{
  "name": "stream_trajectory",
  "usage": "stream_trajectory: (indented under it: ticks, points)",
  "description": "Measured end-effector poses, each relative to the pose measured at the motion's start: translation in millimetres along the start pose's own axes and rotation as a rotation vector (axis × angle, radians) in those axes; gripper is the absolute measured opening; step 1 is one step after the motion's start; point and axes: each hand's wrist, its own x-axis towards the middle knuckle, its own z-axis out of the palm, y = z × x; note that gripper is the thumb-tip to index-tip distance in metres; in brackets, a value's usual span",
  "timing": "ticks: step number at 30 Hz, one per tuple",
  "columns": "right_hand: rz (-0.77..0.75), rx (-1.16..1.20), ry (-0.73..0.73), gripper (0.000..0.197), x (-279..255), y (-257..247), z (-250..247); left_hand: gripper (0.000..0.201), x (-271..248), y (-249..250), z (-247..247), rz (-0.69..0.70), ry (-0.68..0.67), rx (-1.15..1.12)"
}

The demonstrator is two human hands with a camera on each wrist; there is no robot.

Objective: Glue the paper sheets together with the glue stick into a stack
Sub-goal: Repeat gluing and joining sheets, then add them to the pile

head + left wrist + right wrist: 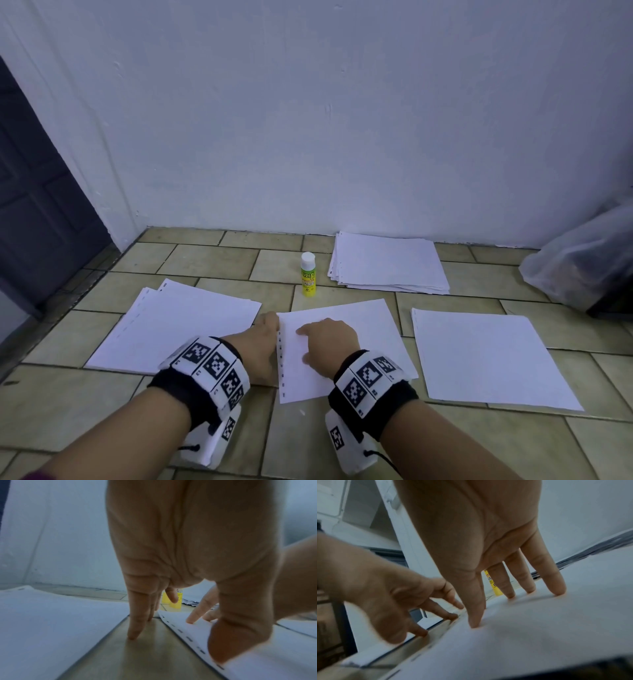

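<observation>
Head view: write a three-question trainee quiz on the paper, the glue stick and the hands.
1. True or false: the glue stick stands capped on the floor, held by neither hand.
2. Which paper does the right hand press with straight fingers? A) the middle sheet B) the far stack C) the right sheet
3. Fill in: the left hand sits at the middle sheet's ____ edge, the one with the punched holes.

Key: 1 true; 2 A; 3 left.
</observation>
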Motion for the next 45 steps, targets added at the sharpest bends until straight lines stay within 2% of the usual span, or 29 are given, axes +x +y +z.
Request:
stream_trajectory:
  ticks: [2, 5, 7, 10, 13, 17, 19, 21, 24, 26, 28, 29, 31, 33, 36, 38, 39, 41, 43, 45]
  points:
    - [-0.013, -0.073, 0.011, 0.045, 1, -1, 1, 0.089, 1, 4, 2, 0.048, -0.001, -0.013]
    - [-0.008, -0.159, 0.018, 0.041, 4, -9, 4, 0.110, 0, 13, 9, 0.087, 0.020, 0.224]
    - [-0.043, -0.139, 0.023, 0.046, 7, -11, 7, 0.115, 2, 17, 11, 0.070, 0.050, 0.270]
    - [-0.117, -0.056, -0.019, 0.056, 9, 3, 5, 0.116, 4, 18, 10, 0.065, 0.025, 0.294]
    - [0.004, 0.031, -0.075, 0.058, 7, 40, -9, 0.114, 4, 17, 11, 0.069, 0.019, 0.330]
    - [0.193, 0.068, -0.055, 0.056, 1, 83, -23, 0.112, 5, 15, 10, 0.078, 0.027, 0.343]
    - [0.231, 0.032, -0.047, 0.062, 0, 87, -26, 0.112, 5, 13, 9, 0.096, 0.029, 0.373]
    - [0.220, -0.018, -0.041, 0.063, -1, 83, -28, 0.115, 3, 11, 8, 0.088, -0.024, 0.401]
    - [0.150, -0.158, -0.025, 0.060, -3, 69, -23, 0.098, -3, 13, -5, 0.054, -0.108, 0.414]
    - [0.126, -0.193, -0.009, 0.052, -6, 59, -16, 0.079, -3, 22, -11, 0.061, -0.023, 0.432]
    - [0.082, -0.203, -0.019, 0.045, -10, 48, -9, 0.068, -1, 33, -4, 0.149, 0.089, 0.370]
    - [0.058, -0.218, -0.022, 0.044, -12, 42, -5, 0.070, 1, 37, 4, 0.224, 0.117, 0.311]
    - [0.033, -0.245, 0.012, 0.042, -15, 29, -1, 0.079, 5, 41, 21, 0.330, 0.087, 0.232]
    - [0.070, -0.230, 0.017, 0.037, -14, 19, 2, 0.076, 4, 43, 26, 0.310, 0.095, 0.223]
    - [0.172, -0.128, -0.012, 0.042, -12, 9, 8, 0.055, -2, 42, 15, 0.257, 0.141, 0.267]
    - [0.141, -0.083, -0.027, 0.045, -11, 1, 11, 0.040, -1, 36, 9, 0.217, 0.162, 0.251]
    - [0.119, -0.075, -0.031, 0.046, -12, -3, 13, 0.040, 1, 31, 9, 0.202, 0.176, 0.237]
    - [0.097, -0.076, -0.028, 0.050, -11, -9, 14, 0.061, 7, 19, 14, 0.169, 0.172, 0.203]
    - [0.061, -0.043, -0.055, 0.062, -5, -12, 16, 0.083, 14, 8, 21, 0.136, 0.139, 0.189]
    - [-0.041, 0.020, -0.112, 0.077, 1, -15, 15, 0.088, 18, 5, 25, 0.119, 0.133, 0.204]
